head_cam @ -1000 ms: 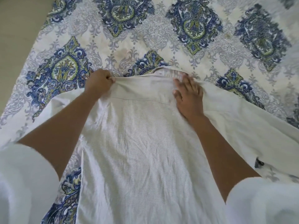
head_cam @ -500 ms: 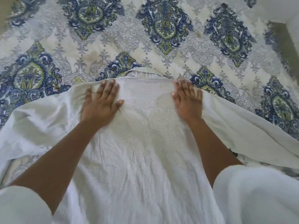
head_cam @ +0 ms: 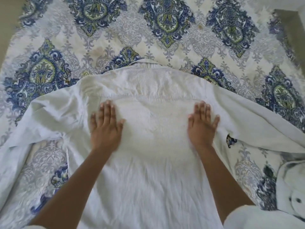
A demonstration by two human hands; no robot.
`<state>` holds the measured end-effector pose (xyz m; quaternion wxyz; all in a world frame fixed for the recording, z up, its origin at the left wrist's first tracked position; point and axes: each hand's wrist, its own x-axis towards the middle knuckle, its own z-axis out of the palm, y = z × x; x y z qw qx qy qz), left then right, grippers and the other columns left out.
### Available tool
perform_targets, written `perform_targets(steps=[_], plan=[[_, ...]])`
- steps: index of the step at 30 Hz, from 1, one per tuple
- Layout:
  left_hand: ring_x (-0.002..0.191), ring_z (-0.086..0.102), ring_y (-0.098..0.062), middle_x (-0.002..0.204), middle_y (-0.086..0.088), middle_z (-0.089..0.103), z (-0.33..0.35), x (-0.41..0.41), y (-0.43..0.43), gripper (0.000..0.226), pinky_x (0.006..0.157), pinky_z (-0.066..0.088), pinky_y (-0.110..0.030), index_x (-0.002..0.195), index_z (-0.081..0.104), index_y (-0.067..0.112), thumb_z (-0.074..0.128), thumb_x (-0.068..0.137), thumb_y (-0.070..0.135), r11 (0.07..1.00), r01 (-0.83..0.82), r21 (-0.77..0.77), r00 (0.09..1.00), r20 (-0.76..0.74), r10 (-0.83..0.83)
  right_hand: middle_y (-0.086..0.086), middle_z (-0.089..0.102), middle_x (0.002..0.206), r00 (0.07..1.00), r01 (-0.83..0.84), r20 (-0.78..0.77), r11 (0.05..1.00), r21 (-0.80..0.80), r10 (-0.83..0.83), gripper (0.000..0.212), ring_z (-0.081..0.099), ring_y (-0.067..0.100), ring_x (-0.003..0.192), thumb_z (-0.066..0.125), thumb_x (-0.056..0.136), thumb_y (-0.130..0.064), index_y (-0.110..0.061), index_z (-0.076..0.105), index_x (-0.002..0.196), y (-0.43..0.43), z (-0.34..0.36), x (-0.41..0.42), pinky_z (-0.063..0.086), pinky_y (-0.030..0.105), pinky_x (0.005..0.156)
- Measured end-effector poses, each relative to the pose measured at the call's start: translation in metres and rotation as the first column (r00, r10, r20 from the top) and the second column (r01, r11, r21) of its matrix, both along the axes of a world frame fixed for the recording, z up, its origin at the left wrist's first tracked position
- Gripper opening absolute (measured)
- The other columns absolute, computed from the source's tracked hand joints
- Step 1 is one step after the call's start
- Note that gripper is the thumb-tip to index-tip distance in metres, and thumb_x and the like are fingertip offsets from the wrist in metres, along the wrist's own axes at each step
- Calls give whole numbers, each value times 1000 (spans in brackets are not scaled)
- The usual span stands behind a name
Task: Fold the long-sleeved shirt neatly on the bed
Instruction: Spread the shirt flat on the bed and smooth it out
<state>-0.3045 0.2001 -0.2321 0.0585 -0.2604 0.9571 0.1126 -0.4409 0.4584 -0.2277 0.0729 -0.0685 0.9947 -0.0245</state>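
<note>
A white long-sleeved shirt lies back-up on the bed, collar at the far end, with one sleeve spread out to each side. My left hand lies flat on the shirt's back, left of centre, fingers straight. My right hand presses flat on the right side of the back, just below the yoke seam. Both hands are slightly blurred. The right sleeve's cuff, with buttons, lies bunched at the lower right.
The bed carries a quilt patterned in blue, green and grey medallions. Its left edge and a strip of beige floor show at the far left. A corner of floor or wall shows at the top right.
Both hands have slid down from the shoulders toward me along the shirt's back. A second ago the left hand gripped the left shoulder; now it lies flat.
</note>
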Motion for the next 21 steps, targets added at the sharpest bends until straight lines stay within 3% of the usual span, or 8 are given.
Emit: perform_targets(steps=[1,3,5,6,11,14,18,21], plan=[[144,-13,-17,158,-5,-10,4,-2,15,65,118,-6,-41,148,-7,13,8,95,46,999,7,50,1000,-20,-6,8,9,158,1000,24,-5,998,-56,-24,55,6,23,146,19,98,-35,-16,15,149,-12,3,9,4,52,115],[144,-12,-15,158,-4,-8,3,-6,54,62,119,0,-43,148,-7,14,10,95,40,976,193,101,980,-65,-188,11,25,154,991,-133,-52,980,-146,127,54,22,27,143,26,94,-31,-14,31,145,-43,2,43,17,54,112],[144,-14,-12,158,4,-11,-2,-2,74,59,119,-4,-39,148,-10,20,7,95,41,942,320,99,946,-77,-314,4,27,154,939,-342,-28,928,-147,341,53,24,23,142,25,94,-33,-19,31,145,-55,-4,71,20,51,113],[144,-14,-12,158,6,-12,-3,2,69,59,118,-5,-38,149,-9,22,7,96,42,951,299,75,953,-73,-293,1,24,155,937,-348,-7,929,-124,349,53,21,21,144,24,95,-35,-21,28,146,-49,-7,73,17,49,114],[145,-12,-18,157,1,-13,-4,55,22,60,119,-3,-41,149,-10,18,4,98,47,999,16,-36,998,58,-14,-1,5,158,999,-45,-13,999,-11,45,56,2,19,146,11,97,-39,-21,10,150,55,-8,59,7,47,119],[146,-3,-25,158,-11,-3,9,73,50,62,119,1,-43,148,0,6,12,97,41,999,-39,18,999,27,39,10,11,157,991,136,15,985,-109,-135,66,5,24,146,10,91,-41,-11,17,149,65,5,77,4,51,118],[142,23,-25,155,-7,21,4,87,143,61,114,12,-39,146,24,7,22,93,36,942,321,94,945,-90,-313,9,35,150,968,-251,-37,950,-183,249,55,30,26,140,31,89,-30,-12,36,142,1,0,168,21,50,113],[146,6,-16,158,0,8,0,126,143,60,117,6,-37,150,13,15,20,97,41,968,238,76,971,-34,-236,3,25,154,989,-149,-12,974,-168,149,54,21,21,143,29,95,-34,-16,26,146,46,-11,187,12,43,116]])
